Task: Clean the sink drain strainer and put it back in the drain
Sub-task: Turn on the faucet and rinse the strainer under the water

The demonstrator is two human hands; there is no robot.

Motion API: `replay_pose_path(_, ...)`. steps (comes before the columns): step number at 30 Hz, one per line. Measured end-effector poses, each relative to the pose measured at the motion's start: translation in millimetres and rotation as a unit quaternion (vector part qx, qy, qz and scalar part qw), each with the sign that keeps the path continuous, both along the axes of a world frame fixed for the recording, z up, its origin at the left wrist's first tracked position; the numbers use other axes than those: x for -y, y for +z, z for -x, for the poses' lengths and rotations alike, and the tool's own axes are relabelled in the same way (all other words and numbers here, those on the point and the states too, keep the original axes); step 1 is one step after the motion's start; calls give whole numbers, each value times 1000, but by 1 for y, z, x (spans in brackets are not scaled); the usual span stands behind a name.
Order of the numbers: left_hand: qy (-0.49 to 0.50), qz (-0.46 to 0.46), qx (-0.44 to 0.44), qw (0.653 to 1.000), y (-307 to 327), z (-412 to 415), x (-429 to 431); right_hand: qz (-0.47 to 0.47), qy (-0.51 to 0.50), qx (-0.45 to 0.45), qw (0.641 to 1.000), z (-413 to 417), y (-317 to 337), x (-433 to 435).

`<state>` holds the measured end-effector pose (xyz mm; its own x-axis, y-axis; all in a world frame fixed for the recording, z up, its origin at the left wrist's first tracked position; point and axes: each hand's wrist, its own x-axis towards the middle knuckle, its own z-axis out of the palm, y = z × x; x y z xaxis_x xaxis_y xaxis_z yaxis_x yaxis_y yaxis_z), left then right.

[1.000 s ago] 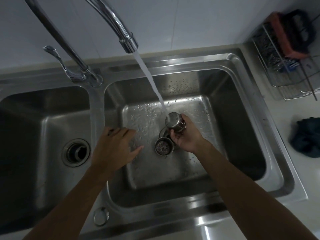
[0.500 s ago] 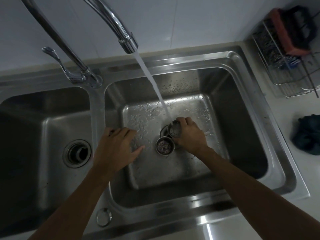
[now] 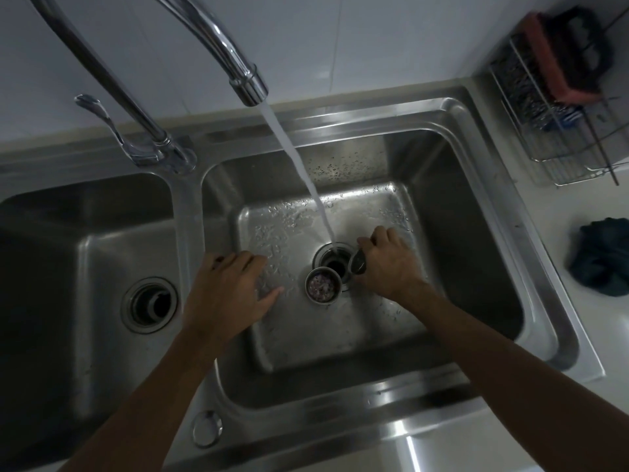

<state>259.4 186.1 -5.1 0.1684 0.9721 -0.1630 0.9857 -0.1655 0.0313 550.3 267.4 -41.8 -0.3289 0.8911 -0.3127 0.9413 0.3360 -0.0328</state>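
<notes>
In the right basin (image 3: 452, 233) of a steel double sink, my right hand (image 3: 388, 264) grips a small metal strainer cup (image 3: 358, 264), tilted on its side just right of the open drain (image 3: 335, 264). Water from the tap (image 3: 248, 83) runs straight down into that drain. A second metal cup (image 3: 322, 285), filled with dark food scraps, stands upright on the basin floor at the drain's front left edge. My left hand (image 3: 224, 291) rests flat on the divider and basin floor, fingers spread, holding nothing.
The left basin (image 3: 68, 253) has its own open drain (image 3: 149, 304). A lever handle (image 3: 98, 114) stands behind the divider. On the counter to the right are a wire rack (image 3: 558, 131) with a red-and-black brush and a dark cloth (image 3: 602, 260).
My right hand lowered the strainer cup from under the water stream and shifted it right of the drain, so the water now falls into the open drain. My left hand stayed put.
</notes>
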Motion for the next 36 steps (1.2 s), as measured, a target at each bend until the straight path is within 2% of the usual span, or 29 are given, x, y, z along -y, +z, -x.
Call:
replay_pose_path(3, -1, -3, 3, 1000, 0, 0, 0, -12, 94, 75, 993, 13, 3, -5)
replay_pose_path(6, -1, -6, 10, 1000, 1, -1, 0, -17, 128, 105, 986, 19, 8, -7)
replay_pose_path(9, -1, -10, 14, 1000, 1, -1, 1, 29, 64, 110, 991, 8, 12, -7)
replay_pose_path(12, -3, -11, 11, 1000, 0, 0, 1, 135, -44, 64, 988, -13, 9, 4)
replay_pose_path(15, -3, -5, 6, 1000, -1, 0, 1, 205, -70, 29, 976, -24, 3, 26)
replay_pose_path(22, -5, -13, 5, 1000, 2, -2, 1, 234, -68, 46, 969, -21, -11, 52)
replay_pose_path(25, -3, -14, -1, 1000, 1, -2, 1, 153, -21, 87, 984, -9, -8, 51)
replay_pose_path(28, -6, -19, 7, 1000, -1, -1, 1, 81, 18, 7, 997, 15, -14, 48)
replay_pose_path(31, -4, -21, 5, 1000, 0, -1, 1, 105, 36, -52, 993, 41, -26, 46)
replay_pose_path(36, 1, -22, 8, 1000, 0, -2, 1, 118, -32, -117, 986, 48, -40, 35)
